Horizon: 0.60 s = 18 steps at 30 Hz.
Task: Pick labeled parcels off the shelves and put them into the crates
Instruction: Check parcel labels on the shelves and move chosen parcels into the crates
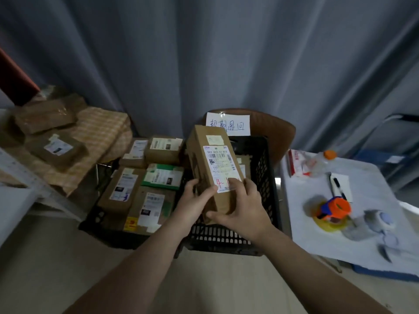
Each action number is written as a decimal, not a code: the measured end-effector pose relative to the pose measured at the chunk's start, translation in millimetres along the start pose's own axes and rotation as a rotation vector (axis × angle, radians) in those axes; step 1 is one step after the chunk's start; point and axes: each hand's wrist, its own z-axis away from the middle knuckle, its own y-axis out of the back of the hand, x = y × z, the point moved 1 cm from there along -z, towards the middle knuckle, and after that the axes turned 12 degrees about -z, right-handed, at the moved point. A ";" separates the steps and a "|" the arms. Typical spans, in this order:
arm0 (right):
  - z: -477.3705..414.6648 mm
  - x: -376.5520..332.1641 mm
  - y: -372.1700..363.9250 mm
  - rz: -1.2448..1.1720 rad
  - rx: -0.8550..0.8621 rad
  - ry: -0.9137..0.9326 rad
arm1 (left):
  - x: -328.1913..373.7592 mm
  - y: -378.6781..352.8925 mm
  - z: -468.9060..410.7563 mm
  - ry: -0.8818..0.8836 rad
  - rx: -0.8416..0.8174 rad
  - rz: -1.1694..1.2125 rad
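Note:
A long brown cardboard parcel (213,164) with a white shipping label and red handwriting is held tilted above the right black crate (267,177). My left hand (195,200) grips its lower left side. My right hand (242,207) grips its lower end, with the fingers lying over the label. To the left, another black crate (95,219) holds several labeled parcels (123,189), brown ones and a green one. Part of the right crate's inside is hidden behind the held parcel.
A handwritten paper sign (227,123) hangs on a brown chair back behind the right crate. On the left, a shelf (25,177) and brown parcels (56,150) on checked cloth. At the right, a white table (353,241) carries an orange tape dispenser (334,209), a pen, tape rolls and a bottle.

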 end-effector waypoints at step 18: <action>-177.3 149.4 -18.6 0.094 0.162 -0.399 | -34.1 -39.6 -263.1 -0.260 -0.150 -1.372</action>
